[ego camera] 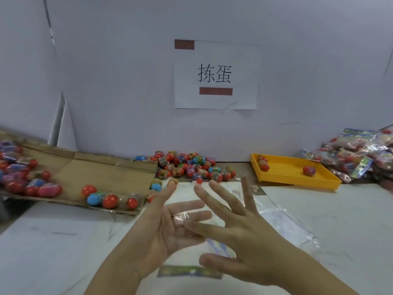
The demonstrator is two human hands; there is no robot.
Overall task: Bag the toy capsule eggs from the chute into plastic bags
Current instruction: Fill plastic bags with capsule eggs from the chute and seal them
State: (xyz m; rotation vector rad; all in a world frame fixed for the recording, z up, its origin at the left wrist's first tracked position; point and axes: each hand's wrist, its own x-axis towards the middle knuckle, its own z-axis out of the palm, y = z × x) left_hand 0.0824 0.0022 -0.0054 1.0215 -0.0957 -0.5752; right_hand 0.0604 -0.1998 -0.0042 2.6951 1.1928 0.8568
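Observation:
A clear plastic bag [191,248] with a printed strip along its near edge lies between my two palms above the white table [63,241]. My left hand [157,228] is under and left of the bag, fingers straight. My right hand [240,233] is spread flat against the bag from the right. Several toy capsule eggs [191,167], red, blue and patterned, are piled at the mouth of the cardboard chute [102,167]. More eggs lie on the chute, among them a red one [110,201].
A yellow tray [297,177] with three eggs stands at the right. Filled bags [361,154] are heaped at the far right. Loose clear bags [287,222] lie under my right hand. A paper sign [215,75] hangs on the back wall.

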